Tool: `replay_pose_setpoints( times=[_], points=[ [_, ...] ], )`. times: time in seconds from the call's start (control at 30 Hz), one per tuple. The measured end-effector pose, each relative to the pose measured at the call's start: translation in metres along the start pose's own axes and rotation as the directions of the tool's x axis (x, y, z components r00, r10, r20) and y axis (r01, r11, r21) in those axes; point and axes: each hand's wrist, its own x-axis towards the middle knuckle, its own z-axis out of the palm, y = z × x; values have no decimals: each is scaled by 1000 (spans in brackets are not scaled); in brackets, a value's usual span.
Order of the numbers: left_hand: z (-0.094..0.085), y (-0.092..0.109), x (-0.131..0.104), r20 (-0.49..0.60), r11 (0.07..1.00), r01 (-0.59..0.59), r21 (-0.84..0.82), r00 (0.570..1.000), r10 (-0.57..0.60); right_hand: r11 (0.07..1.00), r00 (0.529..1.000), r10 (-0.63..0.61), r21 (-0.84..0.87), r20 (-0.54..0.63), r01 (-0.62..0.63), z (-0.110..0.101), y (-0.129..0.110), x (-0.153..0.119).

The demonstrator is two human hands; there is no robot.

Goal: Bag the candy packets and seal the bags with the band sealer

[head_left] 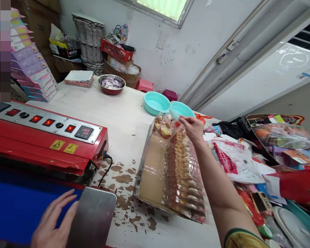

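Note:
My right hand (192, 129) is at the far end of a cardboard box (152, 172), its thumb and fingers pinching the edge of a clear plastic pack (168, 126) with small round pieces in it. A long row of similar clear packs (184, 175) stands on edge along the box's right side. My left hand (55, 220) has its fingers apart over the blue belt (10, 203), beside a grey metal plate (95, 217) at the front of the red machine (41, 144). Nothing shows in its fingers.
Two turquoise basins (157, 103) and a metal bowl of small packets (111, 84) stand at the back of the white table (119, 117). Stacked boxes (36, 69) rise at the left. Bags and packaging (235, 162) crowd the right side. A black cable (105, 172) hangs by the machine.

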Motion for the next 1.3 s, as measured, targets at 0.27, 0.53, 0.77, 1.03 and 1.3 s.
replay_pose_setpoints(
  times=[0.27,0.53,0.77,1.03,1.3],
  points=[
    [22,133,25,324,826,75,-559,936,134,910,916,148,312,374,-274,-1,-122,-127],
    [22,118,50,522,454,525,-719,841,-146,739,690,265,318,674,-594,91,-137,-228],
    [40,45,41,336,496,503,-708,857,-391,642,587,370,258,720,-722,145,-132,-277],
    [5,5,52,497,424,674,-605,736,-459,508,554,475,300,684,-807,198,-112,-285],
    [-26,-13,72,253,466,605,-646,745,-617,634,693,452,344,562,-693,237,-131,-290]
  ],
)
